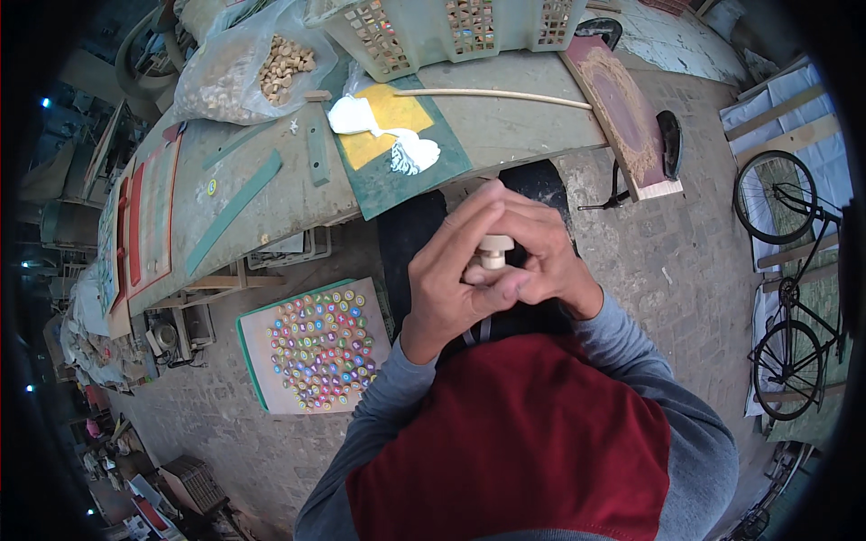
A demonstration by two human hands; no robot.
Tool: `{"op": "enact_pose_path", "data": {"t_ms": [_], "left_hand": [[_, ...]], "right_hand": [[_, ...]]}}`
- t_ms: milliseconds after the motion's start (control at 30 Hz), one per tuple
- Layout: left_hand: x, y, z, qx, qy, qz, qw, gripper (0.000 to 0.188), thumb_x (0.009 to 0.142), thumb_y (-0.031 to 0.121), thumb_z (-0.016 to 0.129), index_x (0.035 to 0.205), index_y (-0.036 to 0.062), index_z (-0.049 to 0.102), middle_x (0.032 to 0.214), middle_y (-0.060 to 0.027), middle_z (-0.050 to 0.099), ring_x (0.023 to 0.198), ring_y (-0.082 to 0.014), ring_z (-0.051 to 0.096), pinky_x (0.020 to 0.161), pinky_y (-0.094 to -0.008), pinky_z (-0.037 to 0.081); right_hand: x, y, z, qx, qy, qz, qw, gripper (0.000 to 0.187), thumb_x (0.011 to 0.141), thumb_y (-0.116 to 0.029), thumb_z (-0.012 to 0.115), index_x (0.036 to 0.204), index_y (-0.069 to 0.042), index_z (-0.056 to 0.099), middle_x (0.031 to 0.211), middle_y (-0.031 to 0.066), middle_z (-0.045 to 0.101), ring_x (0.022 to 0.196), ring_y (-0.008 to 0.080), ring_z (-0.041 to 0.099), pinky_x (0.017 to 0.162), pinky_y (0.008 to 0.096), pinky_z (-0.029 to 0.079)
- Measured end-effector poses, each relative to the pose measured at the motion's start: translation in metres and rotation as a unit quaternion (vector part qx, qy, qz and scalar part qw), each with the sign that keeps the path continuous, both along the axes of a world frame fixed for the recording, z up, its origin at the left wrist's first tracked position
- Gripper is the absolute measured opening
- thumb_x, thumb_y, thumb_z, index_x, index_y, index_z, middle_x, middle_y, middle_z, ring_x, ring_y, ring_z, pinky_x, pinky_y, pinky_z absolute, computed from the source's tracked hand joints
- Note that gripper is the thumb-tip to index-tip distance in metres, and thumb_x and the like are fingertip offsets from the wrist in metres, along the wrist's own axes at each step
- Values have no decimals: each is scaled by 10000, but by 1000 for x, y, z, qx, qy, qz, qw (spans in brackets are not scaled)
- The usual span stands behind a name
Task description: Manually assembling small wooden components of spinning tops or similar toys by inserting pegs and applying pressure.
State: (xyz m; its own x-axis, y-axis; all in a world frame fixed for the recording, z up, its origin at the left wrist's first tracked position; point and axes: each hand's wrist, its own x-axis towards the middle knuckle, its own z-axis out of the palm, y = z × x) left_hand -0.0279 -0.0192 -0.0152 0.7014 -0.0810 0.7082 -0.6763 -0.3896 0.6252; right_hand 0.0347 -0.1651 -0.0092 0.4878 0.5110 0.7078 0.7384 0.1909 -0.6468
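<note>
Nothing legible. Round multicoloured discs on pale board: small central marks, possibly letters or numerals, too tiny to read. Yellow-green disc on workbench: likewise unreadable.

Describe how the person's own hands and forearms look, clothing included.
The left hand and right hand are both bare, without gloves. Long, plain grey-blue sleeves cover the forearms to about the wrists. The body of the clothing is dark red.

small pale wooden knob, broad-headed, held mid-air
</note>
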Motion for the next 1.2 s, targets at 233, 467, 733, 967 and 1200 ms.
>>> {"op": "enact_pose_path", "data": {"t_ms": [233, 467, 733, 967, 1200], "left_hand": [[-4, -1, -13, -157, 74, 28, 984, 922, 795, 415, 784, 1445, -47, 322, 1360, -245, 522, 1192, -324, 577, 996, -402, 466], [-18, -2, -1, -226, 222, 19, 948, 702, 856, 130, 711, 1428, -65, 356, 1098, -187, 670, 1008, -220, 657, 880, -326, 510], [-13, 9, -3, -543, 297, -135, 774, 459, 1005, 131, 469, 1431, -12, 375, 1192, -241, 617, 1014, -244, 641, 927, -367, 507], [-14, 22, -13, -585, 262, -181, 746, 446, 1020, 244, 476, 1392, 7, 412, 1084, -174, 646, 919, -222, 605, 859, -371, 487], [-13, 25, -23, -665, 253, -259, 653, 462, 1027, 360, 450, 1344, 24, 462, 996, -67, 650, 872, -193, 562, 827, -368, 427]], "right_hand": [[11, 1, 4, -40, -85, -70, 993, 580, 693, -321, 832, 1183, -62, 659, 1086, 114, 649, 1005, 302, 595, 896, 403, 445], [11, 8, -14, -13, -39, -106, 994, 550, 731, -299, 789, 1227, -109, 648, 1319, 137, 531, 1176, 314, 499, 1001, 429, 376], [7, 5, -9, -12, 74, -63, 995, 644, 743, -137, 709, 1334, 3, 494, 1328, 193, 511, 1248, 335, 474, 1066, 413, 345], [5, -4, -32, 123, 265, -101, 951, 130, 959, -97, 570, 868, -5, 555, 881, 71, 594, 835, 122, 547, 771, 255, 431], [5, -6, -39, 119, 282, -108, 946, 238, 985, -142, 560, 787, -11, 550, 776, 46, 566, 722, 109, 524, 677, 245, 416]]}}
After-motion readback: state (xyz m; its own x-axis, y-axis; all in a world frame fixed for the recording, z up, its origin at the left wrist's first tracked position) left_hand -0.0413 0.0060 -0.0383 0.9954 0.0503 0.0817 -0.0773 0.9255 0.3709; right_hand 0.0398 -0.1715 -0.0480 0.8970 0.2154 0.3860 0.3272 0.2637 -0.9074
